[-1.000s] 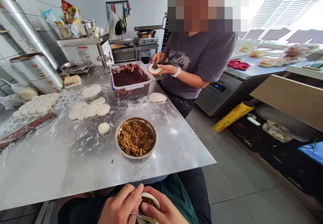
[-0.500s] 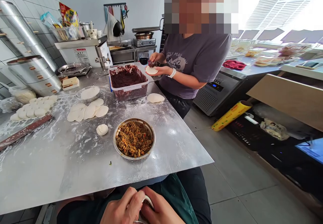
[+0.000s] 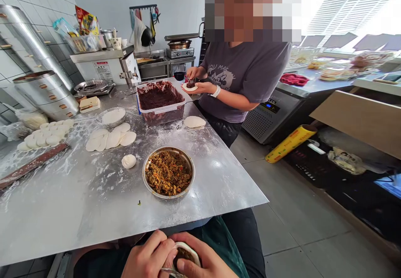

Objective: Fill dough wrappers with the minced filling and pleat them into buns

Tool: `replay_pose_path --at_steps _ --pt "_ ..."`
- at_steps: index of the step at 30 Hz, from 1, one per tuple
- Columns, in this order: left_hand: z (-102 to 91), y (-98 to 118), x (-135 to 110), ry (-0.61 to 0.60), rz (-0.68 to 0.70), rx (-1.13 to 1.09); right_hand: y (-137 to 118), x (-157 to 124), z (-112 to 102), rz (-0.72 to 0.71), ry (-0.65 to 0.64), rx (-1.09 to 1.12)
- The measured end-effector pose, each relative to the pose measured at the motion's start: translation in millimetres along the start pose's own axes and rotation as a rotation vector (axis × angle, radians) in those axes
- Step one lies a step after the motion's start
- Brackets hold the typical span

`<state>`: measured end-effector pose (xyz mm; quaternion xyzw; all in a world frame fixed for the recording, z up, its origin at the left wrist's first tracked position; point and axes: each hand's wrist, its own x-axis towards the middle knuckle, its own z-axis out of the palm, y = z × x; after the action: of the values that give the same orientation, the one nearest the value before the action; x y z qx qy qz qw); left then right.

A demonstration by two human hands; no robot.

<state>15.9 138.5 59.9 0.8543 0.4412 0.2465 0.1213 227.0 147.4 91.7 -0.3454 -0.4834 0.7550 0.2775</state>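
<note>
Low in front of me, at the table's near edge, a white dough wrapper point(image 3: 185, 253) with brown filling is cupped between both hands. My left hand point(image 3: 145, 255) has its fingers curled and pinches the left side of the wrapper's rim. Around the right side wraps my right hand point(image 3: 205, 258), its thumb pressed over the filling. A shiny, curved edge point(image 3: 171, 272) shows under the left fingers; I cannot make out what it belongs to. Just beyond, a steel bowl point(image 3: 145, 178) of chopped brown filling stands on the table, with one pleated bun point(image 3: 128, 161) to its left.
Overlapping flat wrappers point(image 3: 112, 138), a flour bowl point(image 3: 111, 117), dough pieces point(image 3: 46, 135) and a rolling pin point(image 3: 34, 164) lie on the left. A tub of dark red paste point(image 3: 163, 113) stands farther back. A co-worker point(image 3: 234, 73) opposite holds a wrapper with dark paste.
The wrapper between my hands has tilted, showing more of its filling, and my right thumb now lies across it. The co-worker's wrapper now carries a lump of dark paste. The view shifted slightly.
</note>
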Motion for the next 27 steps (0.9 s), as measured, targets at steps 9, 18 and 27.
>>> replay_pose_path --at_steps 9,18,27 --pt "-2.3 6.1 0.7 0.050 0.005 -0.040 24.5 5.3 3.1 -0.039 0.048 0.126" --pt "-3.6 5.3 8.0 0.024 0.095 0.175 32.1 13.9 3.8 0.017 0.150 -0.226" --pt "2.8 9.5 10.0 0.072 0.146 0.209 44.1 18.5 1.7 0.038 0.177 -0.368"
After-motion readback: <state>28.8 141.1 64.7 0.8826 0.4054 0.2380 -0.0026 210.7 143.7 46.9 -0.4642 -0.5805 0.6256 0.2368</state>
